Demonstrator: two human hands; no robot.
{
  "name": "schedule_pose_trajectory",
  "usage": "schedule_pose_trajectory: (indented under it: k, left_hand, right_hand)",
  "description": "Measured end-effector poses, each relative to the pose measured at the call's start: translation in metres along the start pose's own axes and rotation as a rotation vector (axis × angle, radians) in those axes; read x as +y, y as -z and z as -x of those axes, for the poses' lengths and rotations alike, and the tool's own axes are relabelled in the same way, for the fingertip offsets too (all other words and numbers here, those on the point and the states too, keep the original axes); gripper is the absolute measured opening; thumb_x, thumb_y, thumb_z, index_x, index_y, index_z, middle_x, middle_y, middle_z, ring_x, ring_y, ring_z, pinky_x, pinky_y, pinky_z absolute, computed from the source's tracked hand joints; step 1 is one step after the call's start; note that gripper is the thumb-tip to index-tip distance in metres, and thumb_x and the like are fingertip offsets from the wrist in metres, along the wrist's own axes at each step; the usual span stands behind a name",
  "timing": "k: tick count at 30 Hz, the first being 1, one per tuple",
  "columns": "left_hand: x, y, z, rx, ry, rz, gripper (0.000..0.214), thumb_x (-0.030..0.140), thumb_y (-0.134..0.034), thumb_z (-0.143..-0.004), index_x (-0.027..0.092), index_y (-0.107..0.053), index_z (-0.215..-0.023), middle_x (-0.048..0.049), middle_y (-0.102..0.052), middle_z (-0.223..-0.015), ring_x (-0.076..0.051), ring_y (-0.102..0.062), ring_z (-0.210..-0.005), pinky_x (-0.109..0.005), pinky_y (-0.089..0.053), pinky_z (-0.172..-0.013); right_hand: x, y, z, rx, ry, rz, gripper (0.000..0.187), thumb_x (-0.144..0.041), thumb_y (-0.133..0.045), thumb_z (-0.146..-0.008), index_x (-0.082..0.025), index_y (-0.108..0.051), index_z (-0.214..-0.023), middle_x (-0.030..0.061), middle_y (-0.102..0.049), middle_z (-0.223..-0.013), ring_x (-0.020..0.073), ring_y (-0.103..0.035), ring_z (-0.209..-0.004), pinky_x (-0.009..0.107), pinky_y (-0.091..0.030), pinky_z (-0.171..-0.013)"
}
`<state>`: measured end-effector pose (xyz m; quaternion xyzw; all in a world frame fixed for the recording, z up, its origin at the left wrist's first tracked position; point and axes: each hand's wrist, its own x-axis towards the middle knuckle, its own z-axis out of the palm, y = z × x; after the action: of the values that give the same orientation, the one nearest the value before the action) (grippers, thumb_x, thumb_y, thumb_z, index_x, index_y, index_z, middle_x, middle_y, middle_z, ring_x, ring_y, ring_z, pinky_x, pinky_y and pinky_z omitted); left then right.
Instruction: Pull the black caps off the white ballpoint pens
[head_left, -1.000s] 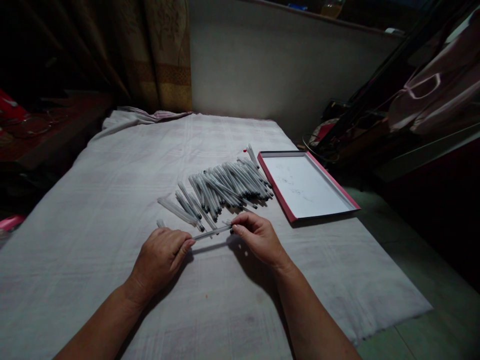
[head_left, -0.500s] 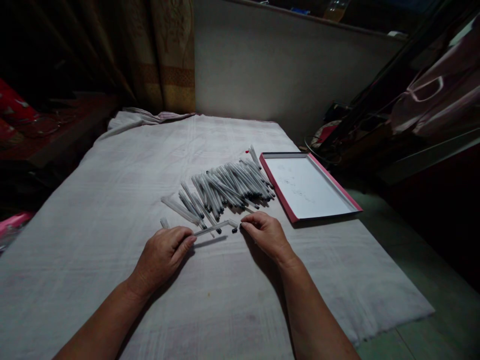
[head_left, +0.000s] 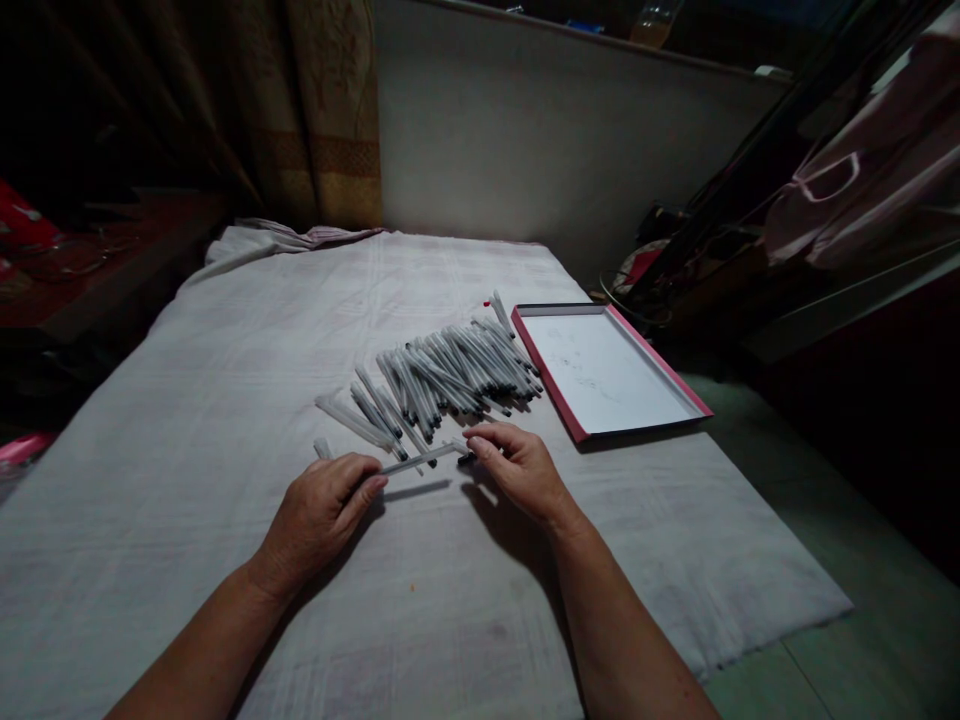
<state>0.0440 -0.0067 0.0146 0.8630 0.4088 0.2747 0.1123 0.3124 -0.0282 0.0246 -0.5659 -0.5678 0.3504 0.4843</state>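
A thin grey pen [head_left: 420, 460] is stretched between my two hands just above the white cloth. My left hand [head_left: 319, 515] pinches its left end with closed fingers. My right hand [head_left: 517, 470] is closed in a pinch at the pen's dark right tip, thumb and forefinger on it. Just beyond my hands lies a pile of several similar grey pens [head_left: 450, 375] with dark tips, fanned out on the cloth. A short clear piece [head_left: 323, 448] lies by my left hand.
A shallow red-rimmed box lid [head_left: 536, 365] with a white inside lies to the right of the pile. The white cloth [head_left: 225, 380] covers a low platform whose right edge drops to a green floor. Curtains and a wall stand behind.
My right hand let go of the pen's tip half a second ago and drew slightly back; now it has come back and pinches the tip again. The left hand stayed put.
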Motion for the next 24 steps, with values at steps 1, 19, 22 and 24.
schedule_pose_trajectory:
  k: [1,19,22,24]
  left_hand:
    - [0.0,0.0,0.0,0.004,-0.008,-0.002,0.035,0.046,-0.042,-0.101,0.023,-0.065,-0.089,-0.0006,-0.072,-0.077,-0.015,-0.065,-0.066,-0.028,-0.048,-0.065]
    - [-0.028,0.033,0.0,0.181,0.155,-0.119,0.026,0.047,-0.05,-0.094,0.025,-0.062,-0.091,-0.0007,-0.07,-0.082,-0.017,-0.064,-0.067,-0.028,-0.047,-0.061]
    - [-0.035,0.038,0.002,0.302,0.307,-0.198,0.023,0.045,-0.051,-0.094,0.026,-0.062,-0.093,0.0001,-0.071,-0.084,-0.015,-0.059,-0.058,-0.029,-0.045,-0.056]
    - [-0.034,0.037,0.003,0.341,0.372,-0.225,0.021,0.044,-0.051,-0.093,0.026,-0.062,-0.094,0.0016,-0.071,-0.081,-0.015,-0.056,-0.052,-0.029,-0.043,-0.054]
  right_hand:
    - [-0.002,-0.002,0.001,-0.023,-0.011,-0.03,0.018,-0.037,-0.067,-0.081,-0.027,-0.081,-0.085,0.0048,-0.077,-0.085,0.0233,-0.069,-0.083,0.04,-0.054,-0.08]
    - [-0.006,0.023,-0.012,0.307,-0.286,-0.311,0.028,-0.046,-0.074,-0.068,-0.019,-0.067,-0.074,0.0031,-0.072,-0.071,0.0115,-0.057,-0.051,0.023,-0.042,-0.046]
    - [-0.011,0.013,-0.009,0.248,-0.295,-0.354,0.027,-0.043,-0.076,-0.065,-0.019,-0.068,-0.074,0.0035,-0.074,-0.071,0.0124,-0.06,-0.052,0.023,-0.045,-0.047]
    - [-0.012,0.0,-0.004,0.203,-0.267,-0.361,0.024,-0.04,-0.077,-0.066,-0.019,-0.068,-0.074,0.0034,-0.074,-0.071,0.0136,-0.062,-0.053,0.025,-0.049,-0.051]
